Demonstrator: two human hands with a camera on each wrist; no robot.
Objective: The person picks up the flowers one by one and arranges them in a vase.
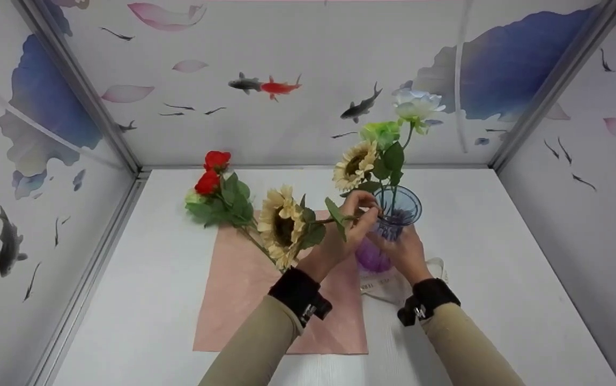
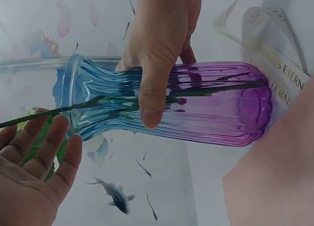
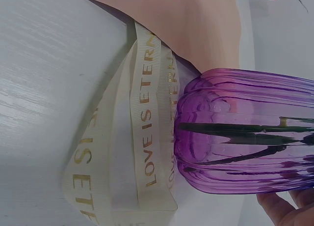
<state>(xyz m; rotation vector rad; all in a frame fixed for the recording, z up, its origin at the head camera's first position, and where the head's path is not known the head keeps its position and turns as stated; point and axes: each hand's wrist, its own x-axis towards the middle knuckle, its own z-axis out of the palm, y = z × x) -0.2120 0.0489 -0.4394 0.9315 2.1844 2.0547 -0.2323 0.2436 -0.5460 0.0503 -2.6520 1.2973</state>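
A ribbed glass vase (image 2: 216,123), blue at the mouth and purple at the base, stands in front of the person. The right hand (image 1: 407,252) grips its middle, thumb across the glass. At the rim, the left hand (image 1: 358,222) holds the stem of a cream sunflower (image 1: 283,228), whose head leans left over the left wrist. That stem (image 2: 29,118) runs past the fingertips into the vase mouth. Rising from the vase are another sunflower (image 1: 355,165), a green flower (image 1: 381,132) and a white flower (image 1: 417,104). Dark stems (image 3: 240,130) show through the purple glass.
Red roses (image 1: 208,182) with green leaves lie at the left, their stems reaching over a pink sheet (image 1: 243,316). A cream ribbon (image 3: 147,118) with gold lettering lies by the vase base. Printed panels (image 1: 308,123) enclose the white table (image 1: 125,300) at the back and sides.
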